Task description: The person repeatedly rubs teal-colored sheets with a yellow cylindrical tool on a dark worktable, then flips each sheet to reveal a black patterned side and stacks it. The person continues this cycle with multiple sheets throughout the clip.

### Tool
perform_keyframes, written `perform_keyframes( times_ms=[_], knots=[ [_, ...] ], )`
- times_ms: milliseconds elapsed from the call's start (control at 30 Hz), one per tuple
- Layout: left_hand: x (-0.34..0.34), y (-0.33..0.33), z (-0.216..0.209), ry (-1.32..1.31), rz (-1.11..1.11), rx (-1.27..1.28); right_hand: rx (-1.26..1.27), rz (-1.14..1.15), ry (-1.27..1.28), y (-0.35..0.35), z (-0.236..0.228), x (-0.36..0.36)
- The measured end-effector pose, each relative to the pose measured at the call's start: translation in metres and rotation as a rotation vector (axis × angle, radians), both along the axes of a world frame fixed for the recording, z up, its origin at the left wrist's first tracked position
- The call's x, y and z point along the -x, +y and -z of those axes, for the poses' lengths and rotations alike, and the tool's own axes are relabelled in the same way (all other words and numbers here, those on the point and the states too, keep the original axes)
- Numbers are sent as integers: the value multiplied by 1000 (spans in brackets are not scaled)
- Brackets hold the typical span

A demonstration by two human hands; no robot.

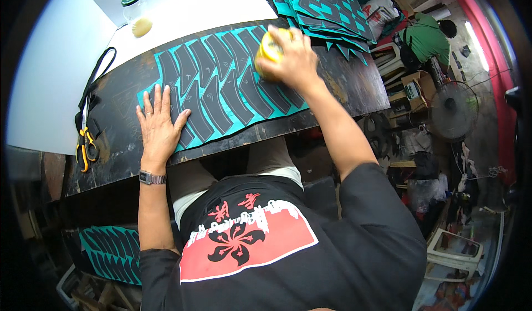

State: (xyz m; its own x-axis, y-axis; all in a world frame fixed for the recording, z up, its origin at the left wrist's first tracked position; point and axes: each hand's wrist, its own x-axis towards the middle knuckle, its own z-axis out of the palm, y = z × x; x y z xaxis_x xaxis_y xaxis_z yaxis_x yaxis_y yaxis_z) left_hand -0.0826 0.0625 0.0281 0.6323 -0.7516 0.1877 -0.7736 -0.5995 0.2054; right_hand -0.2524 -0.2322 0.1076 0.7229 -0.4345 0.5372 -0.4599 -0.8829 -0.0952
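Note:
A teal sheet (254, 117) bearing rows of dark grey bent strips (235, 100) with thin pale outlines lies on the dark worktable. My left hand (158, 120) rests flat on the sheet's left end, fingers spread and holding nothing. Over the sheet's far right part, my right hand (293, 59) is wrapped round a yellow rounded object (271, 49). Its underside looks brownish, and its exact kind is partly hidden by my fingers. I cannot tell whether it touches the strips.
Scissors (86, 147) with black and orange handles and a black strap (95, 78) lie at the left. A green-lidded jar (133, 9) stands on a white surface. Similar sheets are stacked (327, 12) at the far right. A person in green (429, 39) and a fan (454, 111) are beyond.

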Motion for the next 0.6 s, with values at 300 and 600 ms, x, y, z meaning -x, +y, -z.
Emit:
perform_keyframes(
  times_ms=[300,600],
  knots=[
    [3,-1,-6,38,-50,5,-78,169,77,-49,-2,-81],
    [11,9,-13,63,-6,3,-75,391,76,-30,0,97]
  ],
)
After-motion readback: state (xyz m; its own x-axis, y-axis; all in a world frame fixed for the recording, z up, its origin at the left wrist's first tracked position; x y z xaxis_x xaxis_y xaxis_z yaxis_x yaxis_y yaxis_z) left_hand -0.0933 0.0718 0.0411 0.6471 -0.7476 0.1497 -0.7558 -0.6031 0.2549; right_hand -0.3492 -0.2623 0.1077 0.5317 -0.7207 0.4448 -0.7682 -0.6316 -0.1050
